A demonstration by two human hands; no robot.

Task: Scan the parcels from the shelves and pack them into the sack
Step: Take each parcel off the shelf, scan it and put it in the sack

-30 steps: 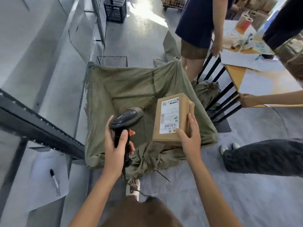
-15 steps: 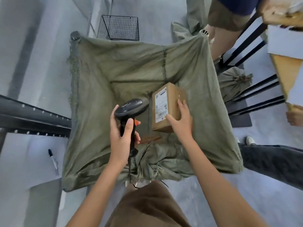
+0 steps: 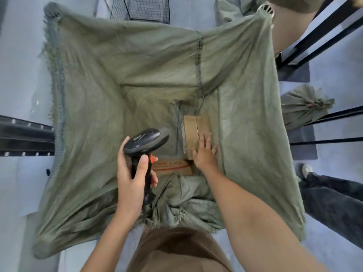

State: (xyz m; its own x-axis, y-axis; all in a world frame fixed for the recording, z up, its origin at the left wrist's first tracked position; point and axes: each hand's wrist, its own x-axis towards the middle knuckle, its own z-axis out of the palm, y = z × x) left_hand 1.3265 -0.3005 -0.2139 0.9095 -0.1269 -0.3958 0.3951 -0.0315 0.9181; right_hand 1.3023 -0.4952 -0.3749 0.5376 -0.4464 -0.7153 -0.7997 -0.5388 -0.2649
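A big olive-green sack (image 3: 98, 107) hangs open below me, its mouth stretched wide. Deep inside it stands a brown cardboard parcel (image 3: 191, 132) on its edge, label side turned left. My right hand (image 3: 204, 152) reaches down into the sack, its fingers spread flat against the parcel's near side. A second flat carton with red print (image 3: 172, 166) lies at the sack's bottom beside it. My left hand (image 3: 135, 173) grips the handle of a black barcode scanner (image 3: 146, 141) above the sack's near edge.
A dark metal shelf rail (image 3: 25, 138) runs in from the left. A wire basket (image 3: 141, 8) stands beyond the sack. A tied green sack (image 3: 304, 107) and black rack bars (image 3: 322, 116) are at the right, with another person's dark trouser leg (image 3: 334, 199) and shoe.
My right hand has lowered the parcel from above the sack's mouth down to its bottom, and my view has tilted down over the sack. The scanner stayed in my left hand.
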